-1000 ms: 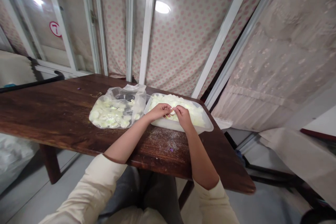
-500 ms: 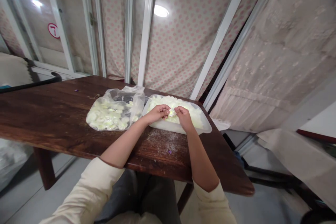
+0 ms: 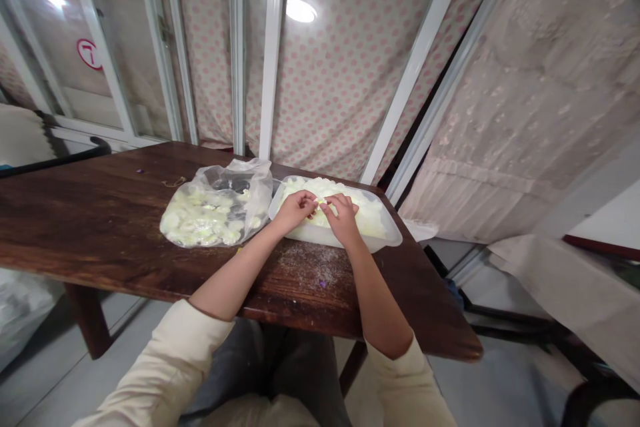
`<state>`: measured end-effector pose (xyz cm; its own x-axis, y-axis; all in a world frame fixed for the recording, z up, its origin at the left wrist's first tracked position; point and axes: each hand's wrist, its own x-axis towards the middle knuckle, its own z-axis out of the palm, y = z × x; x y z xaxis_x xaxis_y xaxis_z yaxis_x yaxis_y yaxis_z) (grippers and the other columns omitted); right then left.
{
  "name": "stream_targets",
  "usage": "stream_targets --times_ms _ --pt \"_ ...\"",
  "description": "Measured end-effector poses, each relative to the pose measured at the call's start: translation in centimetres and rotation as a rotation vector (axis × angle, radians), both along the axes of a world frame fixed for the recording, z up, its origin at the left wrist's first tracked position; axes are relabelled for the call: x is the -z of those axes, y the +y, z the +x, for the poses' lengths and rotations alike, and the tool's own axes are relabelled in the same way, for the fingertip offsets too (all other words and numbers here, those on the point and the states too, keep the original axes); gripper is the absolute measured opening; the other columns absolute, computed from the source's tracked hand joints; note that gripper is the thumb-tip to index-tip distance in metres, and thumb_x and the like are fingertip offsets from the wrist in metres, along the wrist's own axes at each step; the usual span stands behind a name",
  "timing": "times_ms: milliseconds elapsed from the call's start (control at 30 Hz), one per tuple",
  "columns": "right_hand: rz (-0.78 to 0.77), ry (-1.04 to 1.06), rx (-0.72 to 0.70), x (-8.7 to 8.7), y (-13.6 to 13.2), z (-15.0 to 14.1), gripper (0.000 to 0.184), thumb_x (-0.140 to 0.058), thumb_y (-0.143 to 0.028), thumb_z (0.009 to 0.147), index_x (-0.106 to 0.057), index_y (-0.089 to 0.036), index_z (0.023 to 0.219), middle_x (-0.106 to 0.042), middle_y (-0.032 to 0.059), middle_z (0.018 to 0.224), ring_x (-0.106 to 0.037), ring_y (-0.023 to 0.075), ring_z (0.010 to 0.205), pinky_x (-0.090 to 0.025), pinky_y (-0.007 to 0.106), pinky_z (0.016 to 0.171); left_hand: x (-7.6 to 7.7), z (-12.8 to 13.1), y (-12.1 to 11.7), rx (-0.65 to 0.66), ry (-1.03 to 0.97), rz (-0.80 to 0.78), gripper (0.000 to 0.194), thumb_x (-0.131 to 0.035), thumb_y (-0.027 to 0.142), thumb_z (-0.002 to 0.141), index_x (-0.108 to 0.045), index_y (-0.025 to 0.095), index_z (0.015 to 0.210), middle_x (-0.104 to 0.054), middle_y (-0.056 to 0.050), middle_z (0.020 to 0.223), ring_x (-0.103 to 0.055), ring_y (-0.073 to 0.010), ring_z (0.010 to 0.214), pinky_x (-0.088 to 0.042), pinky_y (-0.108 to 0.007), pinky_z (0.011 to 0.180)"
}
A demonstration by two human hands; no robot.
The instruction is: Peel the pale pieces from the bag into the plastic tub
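Cream sleeves [image 3: 165,363] are pushed back from both forearms, above dark trousers [image 3: 245,363], and the bare arms reach across a dark wooden counter [image 3: 100,227] dusted with white crumbs [image 3: 305,260]. Over a clear plastic tub [image 3: 320,235] heaped with pale chopped pieces [image 3: 350,210], the left hand [image 3: 296,210] and right hand [image 3: 343,219] meet, their fingers [image 3: 331,207] drawn narrow and pinching a small pale piece [image 3: 320,201] just above the heap. The step in hand looks like picking through the pieces by hand; the next move seems to call for working that piece free, then releasing it. Beside the tub lies a clear plastic bag [image 3: 250,187] holding more pale slices [image 3: 195,220] – beyond it all hangs polka-dot fabric [image 3: 320,107].
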<state>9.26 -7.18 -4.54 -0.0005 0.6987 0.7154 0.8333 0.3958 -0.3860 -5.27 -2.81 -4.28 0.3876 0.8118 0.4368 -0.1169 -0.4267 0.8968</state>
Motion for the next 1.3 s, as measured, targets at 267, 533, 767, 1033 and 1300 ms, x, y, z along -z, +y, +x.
stream_targets --times_ms 267,533,767,1033,1300 --pt "-0.003 -0.041 -0.011 0.1 0.3 0.2 0.020 -0.044 -0.029 0.085 -0.053 -0.019 0.072 -0.057 -0.0004 0.077 -0.051 0.0140 0.081 -0.025 0.029 0.076 0.2 0.0 -0.1 -0.002 0.064 0.078 0.031 -0.064 0.037 0.064 -0.054 0.012 0.079 -0.055 0.000 0.064 -0.051 -0.0070 0.056 -0.042 -0.020 0.054" --pt "-0.003 -0.083 -0.002 0.2 0.3 0.2 0.022 -0.042 -0.029 0.086 -0.049 -0.019 0.068 -0.054 -0.0008 0.073 -0.048 0.0136 0.078 -0.025 0.029 0.075 0.1 0.1 -0.3 0.000 0.155 0.085 0.036 -0.066 0.040 0.062 -0.057 0.010 0.080 -0.056 0.000 0.063 -0.049 -0.0073 0.056 -0.038 -0.020 0.052" --pt "-0.024 0.129 -0.159 0.0 0.3 0.3 0.028 -0.051 -0.032 0.079 -0.042 -0.018 0.057 -0.043 -0.0040 0.059 -0.042 0.0102 0.061 -0.029 0.025 0.065 0.1 -0.1 -0.1 0.092 0.118 -0.003 0.030 -0.064 0.035 0.064 -0.059 0.010 0.081 -0.057 0.000 0.062 -0.051 -0.0086 0.056 -0.043 -0.023 0.058" --pt "-0.213 0.450 -0.389 -0.5 0.1 0.7 0.033 -0.058 -0.038 0.070 -0.038 -0.019 0.052 -0.033 -0.0060 0.051 -0.030 0.0076 0.052 -0.026 0.023 0.053 -0.7 -0.9 -0.5 0.304 0.122 -0.078 0.027 -0.067 0.034 0.063 -0.058 0.010 0.073 -0.057 0.001 0.059 -0.051 -0.0068 0.056 -0.040 -0.021 0.059" --pt "-0.228 0.506 -0.396 -0.7 -0.1 0.7 0.034 -0.056 -0.040 0.071 -0.036 -0.019 0.052 -0.030 -0.0057 0.052 -0.029 0.0076 0.053 -0.026 0.023 0.052 -0.5 -0.8 -0.4 0.324 0.108 -0.108 0.030 -0.063 0.038 0.068 -0.055 0.010 0.077 -0.057 0.000 0.063 -0.052 -0.0072 0.058 -0.042 -0.022 0.061"
